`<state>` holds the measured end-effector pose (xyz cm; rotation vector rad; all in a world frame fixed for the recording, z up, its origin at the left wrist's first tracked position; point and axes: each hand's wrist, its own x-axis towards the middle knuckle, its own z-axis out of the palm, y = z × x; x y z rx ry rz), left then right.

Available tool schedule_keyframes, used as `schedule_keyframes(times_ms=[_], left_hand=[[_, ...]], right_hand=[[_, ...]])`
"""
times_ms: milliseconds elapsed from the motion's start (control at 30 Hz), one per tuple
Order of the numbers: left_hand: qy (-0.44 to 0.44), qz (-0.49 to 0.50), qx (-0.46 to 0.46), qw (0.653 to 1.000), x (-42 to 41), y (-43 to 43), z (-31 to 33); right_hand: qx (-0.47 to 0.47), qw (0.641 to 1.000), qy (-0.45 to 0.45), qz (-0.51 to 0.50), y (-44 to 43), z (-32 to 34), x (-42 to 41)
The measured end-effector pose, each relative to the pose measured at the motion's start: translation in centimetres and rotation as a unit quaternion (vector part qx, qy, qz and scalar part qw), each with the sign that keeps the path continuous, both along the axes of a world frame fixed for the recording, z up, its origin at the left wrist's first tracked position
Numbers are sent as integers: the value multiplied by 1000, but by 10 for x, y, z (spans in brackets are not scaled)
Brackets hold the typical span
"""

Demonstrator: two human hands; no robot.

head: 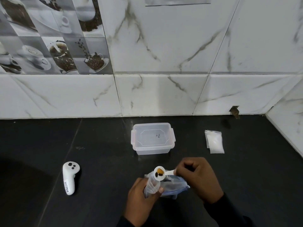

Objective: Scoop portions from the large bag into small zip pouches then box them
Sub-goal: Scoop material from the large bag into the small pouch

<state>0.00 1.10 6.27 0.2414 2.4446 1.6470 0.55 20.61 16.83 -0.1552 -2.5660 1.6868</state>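
My left hand (140, 199) grips a small clear zip pouch (151, 185), holding it upright with its mouth up. My right hand (197, 177) pinches the handle of a white plastic scoop (159, 173), whose bowl holds a few dark and orange pieces right over the pouch mouth. Behind the pouch lies the large clear bag (175, 185) with a blue zip edge, partly hidden by both hands. A clear plastic box (153, 138) with its lid on stands farther back on the black counter. A stack of empty small pouches (214, 141) lies to its right.
A white hand controller (70, 177) with a label lies on the counter at the left. White marble tiles form the back wall (164, 95) and a side wall (288, 122) at the right. The counter surface (101, 161) is dark and glossy.
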Motion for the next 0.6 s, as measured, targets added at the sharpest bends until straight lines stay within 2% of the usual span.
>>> schedule_keyframes(times_ms=[167,267,333,467,600], left_hand=[[-12,17,22,1000,-1,2,0],[-19,24,27,999,-4,-1,-2],[-29,24,34,999,-6,-2,-4],[-40,24,66,997,-5,-1,-1],[-61,34,101,992,-5,2,-5]], right_hand=[[127,987,71,62,-24,-23,12],[299,933,170,111,-31,-37,20],[362,893,237,125,-33,-48,27],[398,859,312,83,-35,-63,37],[385,869,300,81,-36,-66,39]])
